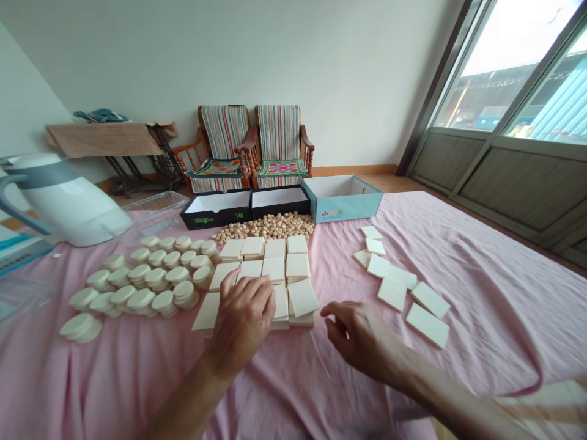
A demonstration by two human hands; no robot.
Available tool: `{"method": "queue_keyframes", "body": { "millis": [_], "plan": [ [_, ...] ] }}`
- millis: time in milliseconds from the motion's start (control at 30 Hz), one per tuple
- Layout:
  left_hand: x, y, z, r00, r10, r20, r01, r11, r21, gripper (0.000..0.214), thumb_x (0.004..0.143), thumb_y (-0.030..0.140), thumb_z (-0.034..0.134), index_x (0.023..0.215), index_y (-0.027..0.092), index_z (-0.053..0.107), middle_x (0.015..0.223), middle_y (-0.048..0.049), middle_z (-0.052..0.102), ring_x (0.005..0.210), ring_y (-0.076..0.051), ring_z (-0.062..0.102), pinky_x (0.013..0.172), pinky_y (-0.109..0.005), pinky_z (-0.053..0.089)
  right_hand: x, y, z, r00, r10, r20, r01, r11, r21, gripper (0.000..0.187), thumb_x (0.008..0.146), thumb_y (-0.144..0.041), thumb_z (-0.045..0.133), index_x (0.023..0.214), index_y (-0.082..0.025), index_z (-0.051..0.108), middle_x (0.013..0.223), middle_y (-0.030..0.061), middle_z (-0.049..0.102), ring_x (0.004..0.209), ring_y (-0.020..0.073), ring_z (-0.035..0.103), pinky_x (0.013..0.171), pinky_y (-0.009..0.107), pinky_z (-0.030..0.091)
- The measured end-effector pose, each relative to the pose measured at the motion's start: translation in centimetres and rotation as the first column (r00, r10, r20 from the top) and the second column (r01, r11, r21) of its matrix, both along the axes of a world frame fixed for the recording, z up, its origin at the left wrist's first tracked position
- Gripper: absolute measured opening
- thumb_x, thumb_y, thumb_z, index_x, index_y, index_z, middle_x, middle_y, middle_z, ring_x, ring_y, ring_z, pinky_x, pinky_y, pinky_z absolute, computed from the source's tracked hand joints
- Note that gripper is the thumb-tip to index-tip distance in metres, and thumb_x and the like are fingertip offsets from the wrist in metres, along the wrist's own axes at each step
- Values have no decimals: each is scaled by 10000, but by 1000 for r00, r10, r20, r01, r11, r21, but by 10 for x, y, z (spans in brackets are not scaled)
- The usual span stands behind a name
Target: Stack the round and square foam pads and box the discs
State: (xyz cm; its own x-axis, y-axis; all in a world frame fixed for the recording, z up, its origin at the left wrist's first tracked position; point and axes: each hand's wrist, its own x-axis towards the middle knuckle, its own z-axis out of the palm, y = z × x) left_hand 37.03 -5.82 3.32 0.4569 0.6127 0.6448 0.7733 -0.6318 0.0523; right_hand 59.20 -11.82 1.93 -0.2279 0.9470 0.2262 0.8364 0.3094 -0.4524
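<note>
Stacks of cream square wooden tiles [285, 269] lie in rows on the pink cloth [481, 287] in front of me. My left hand [243, 321] rests on the near stacks, fingers curled down over a tile pile. My right hand [360, 336] hovers just right of the stacks, fingers loosely curled and apart, holding nothing. Several single square tiles [403, 290] are laid out in a line to the right.
Stacks of round cream discs [147, 281] sit to the left. A heap of small wooden beads [270, 226] lies behind the tiles, before two black boxes [217, 209] and a teal box [342, 197]. A white jug [68, 198] stands far left.
</note>
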Motion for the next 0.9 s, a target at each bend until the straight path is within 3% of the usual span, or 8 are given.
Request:
{"method": "queue_keyframes", "body": {
  "millis": [100, 233, 300, 367, 500, 633, 767, 900],
  "plan": [
    [0, 1, -1, 1000, -8, 6, 8, 1000, -3, 174, 883, 155, 509, 809, 195, 662, 926, -46, 732, 817, -192, 653, 1056, -522, 319, 38, 27, 12, 986, -165, 20, 164, 986, 30, 206, 821, -204, 475, 899, -205, 666, 605, 2, 623, 541, 149, 560, 537, 273, 380],
    [0, 1, -1, 1000, -12, 17, 12, 1000, -6, 168, 883, 150, 509, 825, 190, 662, 931, -47, 730, 841, -196, 654, 1045, -521, 327, 109, 84, 8, 925, -351, 143, 341, 936, 89, 343, 767, -149, 515, 1087, -129, 640, 973, 119, 672, 899, 227, 615, 791, 320, 440],
    [0, 0, 0, 999, -20, 28, 20, 1000, -5, 170, 885, 148, 505, 835, 185, 663, 939, -51, 727, 853, -196, 653, 1033, -515, 340, 137, 107, 0, 894, -397, 209, 407, 913, -6, 474, 748, -139, 554, 1218, -85, 577, 1146, 174, 627, 1071, 272, 564, 903, 346, 407],
    [0, -1, 2, 998, -44, 42, 44, 999, 5, 172, 888, 146, 502, 847, 178, 666, 951, -57, 724, 872, -196, 649, 1029, -510, 345, 153, 121, -7, 883, -415, 217, 438, 896, -67, 477, 750, -150, 570, 1219, -67, 582, 1160, 194, 620, 1058, 281, 575, 883, 349, 426],
    [2, -7, 5, 983, -183, 13, 183, 983, 17, 156, 887, 178, 528, 940, 192, 674, 1076, -74, 698, 1030, -219, 610, 1039, -500, 335, 160, 130, -14, 884, -424, 195, 454, 878, -150, 397, 764, -235, 606, 1128, -78, 645, 1081, 182, 640, 921, 244, 624, 759, 303, 470],
    [8, -13, 5, 951, -285, -118, 285, 958, -17, 162, 899, 261, 556, 1006, 213, 667, 1213, -82, 647, 1167, -250, 539, 1089, -536, 251, 162, 132, -14, 877, -445, 181, 474, 863, -175, 405, 731, -299, 653, 1083, -99, 663, 1077, 167, 623, 903, 232, 615, 744, 299, 465],
    [13, -15, 1, 933, -309, -182, 308, 951, -35, 183, 915, 217, 533, 1063, 191, 639, 1154, -65, 672, 1161, -226, 546, 1134, -539, 155, 161, 135, -14, 853, -491, 175, 516, 844, -146, 403, 702, -335, 652, 1033, -106, 652, 1002, 152, 602, 900, 249, 584, 730, 331, 455],
    [13, -14, -3, 934, -328, -141, 321, 945, -70, 221, 913, 135, 503, 1094, 181, 621, 1035, -38, 701, 1083, -192, 586, 1135, -528, 147, 133, 119, -6, 854, -498, 150, 508, 861, -32, 407, 645, -360, 665, 985, -145, 600, 1008, 123, 551, 955, 274, 523, 776, 369, 430]
  ]
}}
